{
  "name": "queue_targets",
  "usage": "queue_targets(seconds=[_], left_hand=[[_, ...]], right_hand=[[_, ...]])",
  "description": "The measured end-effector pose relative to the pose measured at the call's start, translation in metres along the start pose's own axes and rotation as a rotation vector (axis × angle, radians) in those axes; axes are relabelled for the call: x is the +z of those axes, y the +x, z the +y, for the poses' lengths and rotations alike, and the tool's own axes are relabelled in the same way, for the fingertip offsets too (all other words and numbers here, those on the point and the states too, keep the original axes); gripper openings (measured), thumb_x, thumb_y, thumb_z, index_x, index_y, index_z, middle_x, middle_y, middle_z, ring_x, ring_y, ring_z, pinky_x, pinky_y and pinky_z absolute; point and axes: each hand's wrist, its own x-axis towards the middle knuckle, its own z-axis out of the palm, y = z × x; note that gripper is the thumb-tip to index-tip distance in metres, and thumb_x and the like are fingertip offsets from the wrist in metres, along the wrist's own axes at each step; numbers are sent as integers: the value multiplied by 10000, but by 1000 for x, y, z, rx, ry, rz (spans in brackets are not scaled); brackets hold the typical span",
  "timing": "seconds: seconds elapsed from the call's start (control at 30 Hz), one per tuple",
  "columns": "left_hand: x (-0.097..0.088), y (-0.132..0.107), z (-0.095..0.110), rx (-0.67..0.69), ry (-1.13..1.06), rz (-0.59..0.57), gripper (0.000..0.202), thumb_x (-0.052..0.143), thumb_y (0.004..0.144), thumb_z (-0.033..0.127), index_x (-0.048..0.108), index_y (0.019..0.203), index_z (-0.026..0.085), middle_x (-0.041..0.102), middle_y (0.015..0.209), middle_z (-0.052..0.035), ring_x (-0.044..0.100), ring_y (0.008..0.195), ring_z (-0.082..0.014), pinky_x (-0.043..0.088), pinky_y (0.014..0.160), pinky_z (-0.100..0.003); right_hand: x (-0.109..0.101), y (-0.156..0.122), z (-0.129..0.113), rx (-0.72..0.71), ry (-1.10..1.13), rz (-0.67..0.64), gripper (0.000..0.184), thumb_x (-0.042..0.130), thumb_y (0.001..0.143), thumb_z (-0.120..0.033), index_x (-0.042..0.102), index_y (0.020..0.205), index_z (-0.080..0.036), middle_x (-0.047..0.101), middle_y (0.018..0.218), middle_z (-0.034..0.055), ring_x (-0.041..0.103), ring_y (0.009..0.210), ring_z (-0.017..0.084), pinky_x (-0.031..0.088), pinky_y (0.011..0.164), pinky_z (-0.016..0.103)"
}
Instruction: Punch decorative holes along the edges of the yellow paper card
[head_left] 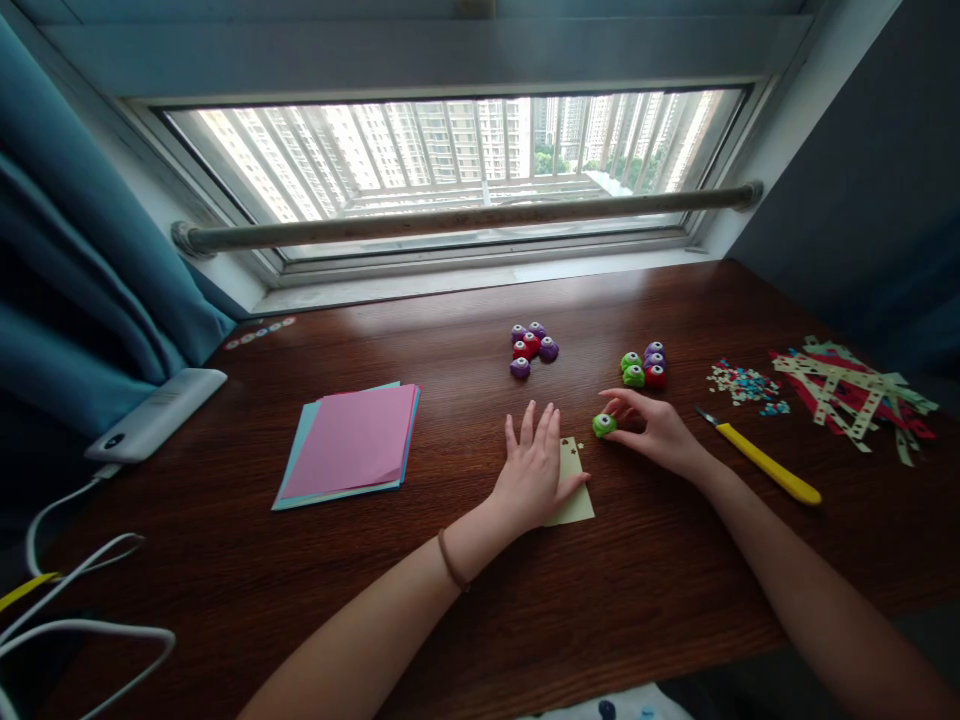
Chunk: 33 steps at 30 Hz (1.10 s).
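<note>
Flat on a pale yellow strip of paper (576,505) lies my left hand (534,470), fingers stretched out. Small star-like holes show near the paper's top edge, with a tiny cut-out beside it. My right hand (651,432) pinches a small green craft punch (604,426) between thumb and fingers, just right of the paper. Behind that hand stands a cluster of green, red and purple punches (655,376). Another group of purple and red punches (531,345) sits farther back, beyond my left hand.
A stack of coloured paper (349,440) lies at left. On the right are a yellow-handled craft knife (769,462), loose paper confetti (741,382) and a heap of punched strips (847,390). A white power bank (161,415) with a cable (82,570) occupies the far left.
</note>
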Motion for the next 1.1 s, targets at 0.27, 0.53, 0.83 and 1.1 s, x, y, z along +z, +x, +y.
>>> queue_targets(seconds=[0.27,0.53,0.83,1.1], left_hand=[[0,1,1,-4,39,-26,787,455,815,585,246,1356,53,200,1457,-150,22,1350,-345,87,1058,-613],[0,1,1,-11,49,-13,788,455,809,597,261,1349,56,203,1457,-145,26,1352,-339,94,1063,-609],[0,1,0,-18,-16,4,791,514,791,570,257,1336,59,211,1451,-161,42,1349,-344,81,1061,-614],[-5,-1,-4,-56,-221,28,567,562,783,400,340,1232,135,289,1409,-133,79,1347,-315,82,1065,-602]], right_hand=[[-22,5,41,66,-431,474,334,686,716,-249,577,1023,-177,613,904,55,578,812,226,471,791,375],[21,-3,-7,-82,-234,49,63,656,773,-263,645,812,-215,588,807,20,533,769,180,448,702,295],[37,-1,-11,-72,-268,-29,88,667,756,-160,616,695,-200,588,741,0,493,762,173,402,712,300],[-19,2,9,52,-199,294,118,597,798,-303,606,773,-188,612,763,6,566,691,157,428,661,274]])
